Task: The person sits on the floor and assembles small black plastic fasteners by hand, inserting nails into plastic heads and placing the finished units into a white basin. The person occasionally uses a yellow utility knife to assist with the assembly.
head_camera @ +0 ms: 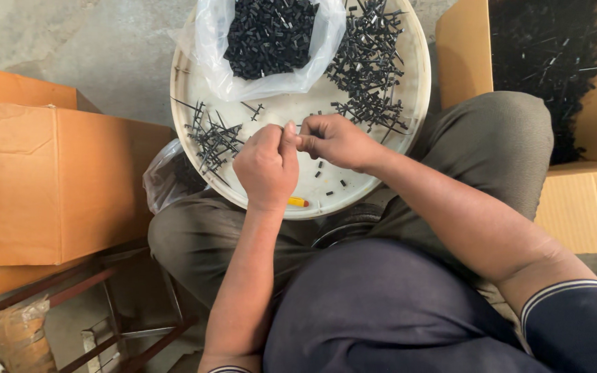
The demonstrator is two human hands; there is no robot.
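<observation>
Over the round white plastic tray (pixel 419 83), the left hand (pixel 267 166) and right hand (pixel 333 140) meet fingertip to fingertip, both pinched shut on a small black plastic piece (pixel 299 142); the work looks best done with firm, short twists held low above the tray, so loose bits drop among the black plastic sprues (pixel 367 65); the piece itself is mostly hidden by fingers, its shape unclear.

Cream round tray (pixel 409 103); black plastic pieces (pixel 267 34); brown cardboard boxes (pixel 57 179).
</observation>
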